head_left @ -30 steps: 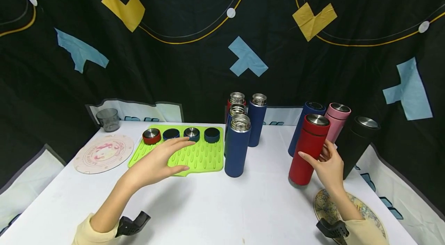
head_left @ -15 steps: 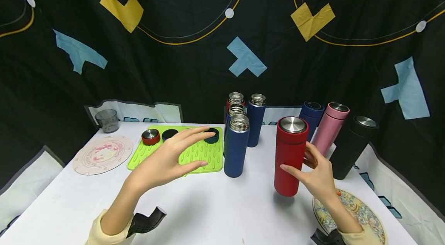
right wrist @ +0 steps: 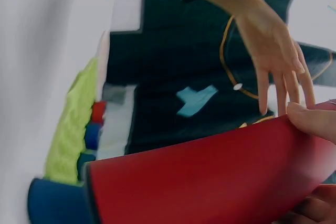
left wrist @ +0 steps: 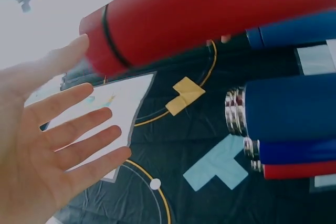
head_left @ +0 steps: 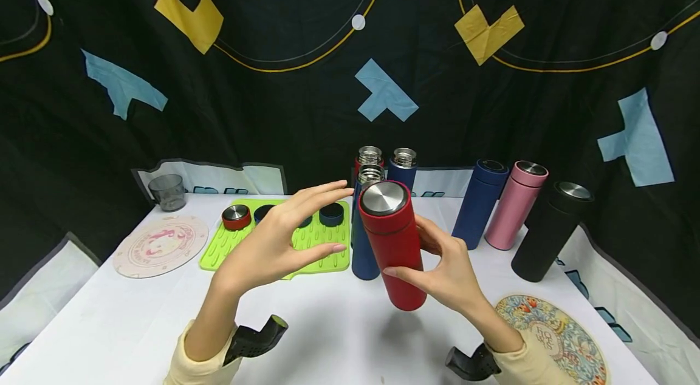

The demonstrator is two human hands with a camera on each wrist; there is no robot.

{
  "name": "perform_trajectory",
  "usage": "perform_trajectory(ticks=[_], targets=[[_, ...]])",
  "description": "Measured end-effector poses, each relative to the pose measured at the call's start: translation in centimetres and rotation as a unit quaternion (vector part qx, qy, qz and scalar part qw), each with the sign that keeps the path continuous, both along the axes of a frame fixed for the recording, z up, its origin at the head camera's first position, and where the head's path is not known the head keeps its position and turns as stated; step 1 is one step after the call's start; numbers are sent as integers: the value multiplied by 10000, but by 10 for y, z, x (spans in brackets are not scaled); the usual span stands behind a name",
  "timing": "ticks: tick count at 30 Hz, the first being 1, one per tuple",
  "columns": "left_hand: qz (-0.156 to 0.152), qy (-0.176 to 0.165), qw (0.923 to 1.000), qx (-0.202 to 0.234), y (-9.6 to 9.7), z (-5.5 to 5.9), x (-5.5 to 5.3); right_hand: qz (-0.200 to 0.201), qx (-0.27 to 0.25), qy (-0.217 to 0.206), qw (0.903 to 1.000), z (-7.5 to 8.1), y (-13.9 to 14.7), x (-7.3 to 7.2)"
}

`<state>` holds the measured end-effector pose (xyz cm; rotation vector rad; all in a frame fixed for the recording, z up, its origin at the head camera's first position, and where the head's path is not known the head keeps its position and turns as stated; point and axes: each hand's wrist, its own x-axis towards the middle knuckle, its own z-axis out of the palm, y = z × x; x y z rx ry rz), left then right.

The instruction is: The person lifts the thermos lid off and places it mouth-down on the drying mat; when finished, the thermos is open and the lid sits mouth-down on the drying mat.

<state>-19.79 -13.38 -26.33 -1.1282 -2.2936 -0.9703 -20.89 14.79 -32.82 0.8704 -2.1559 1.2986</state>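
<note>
My right hand (head_left: 445,263) grips a red thermos bottle (head_left: 401,263) around its body, lifted and tilted over the middle of the white table (head_left: 328,336). Its steel-topped lid is on. To the left of it, my left hand (head_left: 273,245) is spread, thumb apart from straight fingers, holding nothing. In the left wrist view the thumb overlaps the lid end of the red bottle (left wrist: 210,17). Behind the held bottle stand several lidless bottles, among them a blue one (head_left: 363,245) partly covered by it. Loose lids, including a red one (head_left: 236,218), lie on a green mat (head_left: 322,262).
On the right stand capped navy (head_left: 480,203), pink (head_left: 515,209) and black (head_left: 549,239) bottles. A patterned round mat (head_left: 569,336) lies at the front right. At the left are a pale round mat (head_left: 158,248) and a grey cup (head_left: 168,192). A black cloth (head_left: 306,130) hangs behind.
My right hand has lifted the red bottle from beside the capped bottles and carried it left to the middle. My left hand has moved right, toward it, with fingers still spread.
</note>
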Motion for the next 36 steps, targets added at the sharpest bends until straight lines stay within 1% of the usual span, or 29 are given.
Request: perform_trajectory(ticks=[5,7,12,15,20,25,28,32,34,36], targets=[[-179,-137,9993,309,4,0,-2,543,61,-108,9984,10,-20,-8],[-205,-128,9988,433,4,0,-2,710,159,-94,9973,14,-27,-12],[-306,-187,9969,705,-1,0,-5,911,491,-16,9946,23,-34,-17],[-396,-266,9964,700,-6,0,-5,1016,716,-82,9922,25,-34,-18],[-557,-199,9972,461,-14,0,-6,1225,1084,-317,9860,27,-30,-18],[-685,-90,9968,410,-15,1,-5,1546,1053,-384,9816,26,-27,-25],[-666,87,9969,415,-14,2,-6,1628,960,-422,9811,25,-26,-30],[-551,237,9971,477,-11,0,-9,1523,849,-537,9832,26,-24,-30],[-408,278,9975,498,-9,-3,-12,1412,825,-563,9849,27,-23,-28],[-132,251,9982,520,-7,-5,-14,1211,867,-482,9877,28,-24,-26]])
